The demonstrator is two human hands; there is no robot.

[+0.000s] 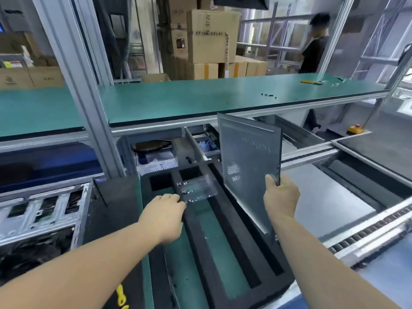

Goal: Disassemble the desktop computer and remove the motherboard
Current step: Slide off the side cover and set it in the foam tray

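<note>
Side panel (247,161) of the computer case stands nearly upright in the air, gripped at its lower right edge by the right hand (281,197), thumb on the near face and fingers curled behind. Its top edge reaches up to the front lip of the green shelf (200,101) above the hand; its bottom edge hangs just beside the right wrist, above the black foam tray (200,241).

Left of that hand, the left hand (165,217) reaches forward with curled fingers pinching the near corner of a small clear plastic tray (196,188) holding what look like screws; the tray rests on the foam's ribs. The two hands are apart, with foam and green table (209,237) showing between them.

Well left of the left hand lies the opened computer case (42,219), metal frame and slots exposed, its right wall touching the foam's left edge. The motherboard cannot be made out inside.

Right of the right hand runs a roller conveyor (367,230) with bare grey surface (330,197) beyond the panel.
</note>
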